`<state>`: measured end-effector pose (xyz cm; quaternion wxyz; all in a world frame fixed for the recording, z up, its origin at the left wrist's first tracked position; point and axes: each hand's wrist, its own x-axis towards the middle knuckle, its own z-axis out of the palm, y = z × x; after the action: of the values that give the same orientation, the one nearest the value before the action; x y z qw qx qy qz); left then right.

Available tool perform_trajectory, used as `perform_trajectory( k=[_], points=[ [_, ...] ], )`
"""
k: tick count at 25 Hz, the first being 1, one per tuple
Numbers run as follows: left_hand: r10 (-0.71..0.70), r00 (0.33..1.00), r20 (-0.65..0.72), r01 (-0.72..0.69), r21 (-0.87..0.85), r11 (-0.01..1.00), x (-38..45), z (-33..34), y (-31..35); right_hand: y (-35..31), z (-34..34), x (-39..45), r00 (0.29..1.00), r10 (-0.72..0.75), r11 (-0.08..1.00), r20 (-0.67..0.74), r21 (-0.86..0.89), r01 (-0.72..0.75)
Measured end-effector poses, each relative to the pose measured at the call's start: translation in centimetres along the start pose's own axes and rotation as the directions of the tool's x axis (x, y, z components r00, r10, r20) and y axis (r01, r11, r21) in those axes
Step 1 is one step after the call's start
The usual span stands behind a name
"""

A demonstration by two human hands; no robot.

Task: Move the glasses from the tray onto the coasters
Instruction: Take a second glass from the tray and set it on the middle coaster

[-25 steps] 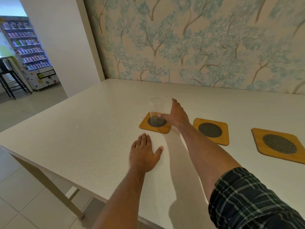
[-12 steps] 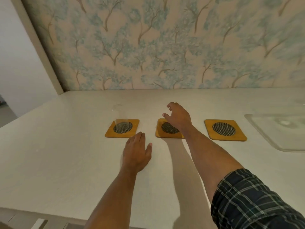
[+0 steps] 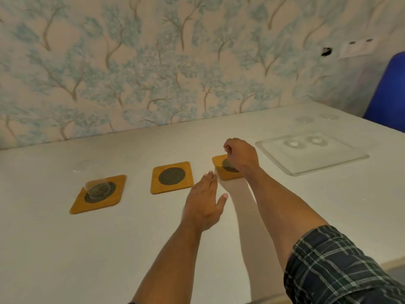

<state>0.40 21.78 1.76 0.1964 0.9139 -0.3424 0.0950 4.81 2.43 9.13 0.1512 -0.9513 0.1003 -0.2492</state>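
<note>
Three wooden coasters with dark mesh centres lie in a row on the white table. A clear glass (image 3: pixel 92 178) stands on the left coaster (image 3: pixel 99 195). The middle coaster (image 3: pixel 171 177) is bare. My right hand (image 3: pixel 242 155) hovers over the right coaster (image 3: pixel 221 168), fingers loosely curled, holding nothing. My left hand (image 3: pixel 205 204) rests flat on the table in front of the coasters, fingers apart. A clear tray (image 3: pixel 311 153) at the right holds two clear glasses (image 3: pixel 293 133) (image 3: pixel 316 130), faint and blurred.
A wall with tree-patterned wallpaper runs along the table's far edge. A blue chair back (image 3: pixel 388 88) stands at the far right beyond the table corner. The table's near edge (image 3: pixel 269 298) shows at the bottom.
My right hand let go of the glass on the left coaster and moved rightward over the right coaster. My view swung right, bringing the tray in. My left hand slid right.
</note>
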Motion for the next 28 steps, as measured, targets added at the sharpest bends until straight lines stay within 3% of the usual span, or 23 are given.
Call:
perform_trajectory(
  k=[7,15,19,24,28],
  points=[
    [0.141,0.985,0.101,-0.134,-0.07,0.989,3.5,4.3,7.0,9.0,-4.9,-0.6,0.98,0.182,0.979,-0.084,-0.076,-0.188],
    [0.172,0.969,0.176,-0.146,-0.15,0.978,7.0,7.9,13.1,16.9,-7.7,-2.0,0.89,0.391,0.911,-0.234,-0.043,-0.411],
    [0.163,0.965,0.205,-0.129,-0.169,0.977,8.2,9.4,14.8,19.5,-7.7,-1.8,0.809,0.554,0.826,-0.196,0.007,-0.564],
    [0.157,0.943,0.294,-0.158,-0.019,0.987,9.2,10.5,14.6,21.5,-8.9,0.9,0.798,0.585,0.808,-0.146,0.02,-0.589],
    [0.164,0.944,0.286,-0.179,0.025,0.984,9.5,10.8,14.4,22.3,-8.7,3.8,0.795,0.603,0.798,-0.064,0.033,-0.602]
  ],
)
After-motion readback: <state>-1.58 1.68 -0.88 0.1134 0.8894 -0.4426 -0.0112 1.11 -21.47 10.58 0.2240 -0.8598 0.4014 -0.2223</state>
